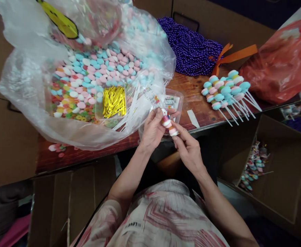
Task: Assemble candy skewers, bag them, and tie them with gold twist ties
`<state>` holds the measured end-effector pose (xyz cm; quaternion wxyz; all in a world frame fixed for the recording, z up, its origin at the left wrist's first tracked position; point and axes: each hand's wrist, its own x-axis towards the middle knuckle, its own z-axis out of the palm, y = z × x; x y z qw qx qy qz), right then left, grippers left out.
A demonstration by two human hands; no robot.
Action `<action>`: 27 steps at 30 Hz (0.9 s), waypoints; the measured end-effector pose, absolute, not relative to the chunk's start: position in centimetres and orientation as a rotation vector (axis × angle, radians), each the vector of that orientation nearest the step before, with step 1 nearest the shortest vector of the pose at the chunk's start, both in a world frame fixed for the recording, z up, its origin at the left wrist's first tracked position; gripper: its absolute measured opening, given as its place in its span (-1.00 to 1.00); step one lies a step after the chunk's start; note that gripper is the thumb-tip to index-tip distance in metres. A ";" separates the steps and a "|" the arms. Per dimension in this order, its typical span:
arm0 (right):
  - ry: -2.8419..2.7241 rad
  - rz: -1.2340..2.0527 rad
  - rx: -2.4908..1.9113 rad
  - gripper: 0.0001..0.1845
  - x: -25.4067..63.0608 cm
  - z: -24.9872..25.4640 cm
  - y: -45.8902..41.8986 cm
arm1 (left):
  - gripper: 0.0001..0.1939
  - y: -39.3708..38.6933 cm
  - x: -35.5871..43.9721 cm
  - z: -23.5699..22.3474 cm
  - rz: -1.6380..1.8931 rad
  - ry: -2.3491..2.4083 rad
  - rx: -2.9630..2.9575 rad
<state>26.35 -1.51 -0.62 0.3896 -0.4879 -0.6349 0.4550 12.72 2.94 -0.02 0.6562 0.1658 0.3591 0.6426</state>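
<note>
A candy skewer point(168, 122) with pink, white and orange pieces is held between my hands, above the table's front edge. My left hand point(152, 129) is closed around its upper end, thumb on top. At the lower end, the fingertips of my right hand point(189, 145) pinch the candy; whether they also grip a wrapper or tie is too small to tell. Just behind my hands is a clear plastic box point(180, 104) with printed packets point(171, 102) in it. Gold twist ties point(114, 102) fill a small clear tray, next to a bunch of white sticks point(130, 109).
A big clear plastic bag point(19, 113) spreads on the left, full of pastel candies point(88, 73). Several finished-looking candy sticks point(224, 89) lie right. Purple bead strings point(188, 46) and a red bag point(281, 65) stand behind. A cardboard box point(281, 164) at lower right holds wrapped skewers point(254, 166).
</note>
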 end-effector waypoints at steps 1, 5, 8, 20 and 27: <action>-1.585 1.192 -1.237 -0.51 26.4 -0.7 -1.5 | -0.75 3.0 12.8 -0.1 1.463 0.816 0.385; -1.624 1.153 -1.231 -0.47 26.4 -0.9 -1.5 | -0.75 2.9 13.1 0.0 1.470 0.833 0.413; -1.763 0.991 -1.207 -0.47 26.0 -1.2 -1.7 | -0.75 2.9 13.2 0.2 1.446 0.874 0.409; -1.569 1.092 -1.251 -0.56 25.4 -1.1 -1.7 | -0.77 2.7 13.7 0.5 1.454 0.874 0.421; -1.011 1.508 -1.198 -0.52 25.7 -0.6 -1.2 | -0.74 2.5 13.6 0.5 1.354 0.804 0.480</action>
